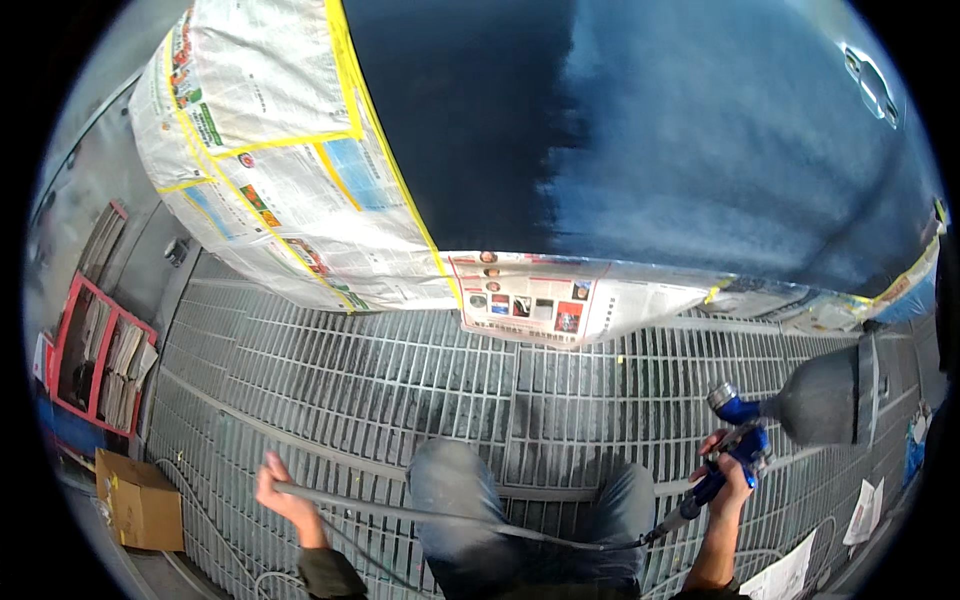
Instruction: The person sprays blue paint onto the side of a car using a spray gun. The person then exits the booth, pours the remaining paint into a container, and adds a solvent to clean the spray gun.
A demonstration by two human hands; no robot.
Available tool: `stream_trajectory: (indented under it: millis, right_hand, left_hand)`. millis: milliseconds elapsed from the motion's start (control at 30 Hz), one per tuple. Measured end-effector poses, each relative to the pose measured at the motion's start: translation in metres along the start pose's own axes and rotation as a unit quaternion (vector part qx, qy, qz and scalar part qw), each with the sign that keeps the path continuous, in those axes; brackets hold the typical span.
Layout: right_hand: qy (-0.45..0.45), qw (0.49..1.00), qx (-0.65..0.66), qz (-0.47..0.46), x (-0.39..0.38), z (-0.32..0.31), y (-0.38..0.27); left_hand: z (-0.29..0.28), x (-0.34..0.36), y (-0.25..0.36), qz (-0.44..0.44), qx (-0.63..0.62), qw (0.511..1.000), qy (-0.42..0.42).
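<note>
My right hand (735,482) is wrapped round the handle of a blue spray gun (738,408), held low at the right with a dark grey cup (820,395) joined to it. A grey air hose (430,514) runs from the base of the handle across my knees. Its other stretch passes into my left hand (284,492), whose fingers are closed on it. In front of me is a car door panel (650,150), dark blue on its left part and lighter, hazier blue on the right. Both hands are below the panel, apart from it.
Newspaper (290,210) with yellow tape covers the bodywork left of the panel and its lower edge. Underfoot is a metal floor grating (400,370). A red rack (100,360) of papers and a cardboard box (140,500) stand left. Loose hose (215,555) and paper sheets (785,570) lie on the floor.
</note>
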State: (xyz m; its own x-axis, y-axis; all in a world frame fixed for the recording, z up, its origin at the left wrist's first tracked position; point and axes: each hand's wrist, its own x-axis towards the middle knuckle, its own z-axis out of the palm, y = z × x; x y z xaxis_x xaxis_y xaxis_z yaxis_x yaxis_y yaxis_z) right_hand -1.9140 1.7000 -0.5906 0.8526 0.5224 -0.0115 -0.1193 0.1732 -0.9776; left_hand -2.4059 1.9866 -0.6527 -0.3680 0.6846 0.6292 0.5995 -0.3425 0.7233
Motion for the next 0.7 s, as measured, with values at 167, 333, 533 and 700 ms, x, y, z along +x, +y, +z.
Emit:
stream_trajectory:
  millis: [167,333,533,700]
  right_hand:
    - [-0.002,0.999,0.037,-0.006,0.006,-0.007,0.024]
    - [0.054,0.997,-0.003,-0.051,0.037,-0.029,0.042]
    - [0.139,0.978,-0.046,-0.148,0.055,-0.032,0.062]
    - [0.025,0.998,0.025,-0.047,0.031,-0.025,0.092]
  left_hand:
    - [0.041,0.061,0.119,0.276,0.004,0.961,0.033]
    - [0.051,-0.007,0.132,0.286,0.012,0.955,-0.081]
    - [0.047,-0.088,0.142,0.192,-0.029,0.97,-0.147]
    - [0.052,-0.102,0.135,0.07,-0.066,0.987,-0.126]
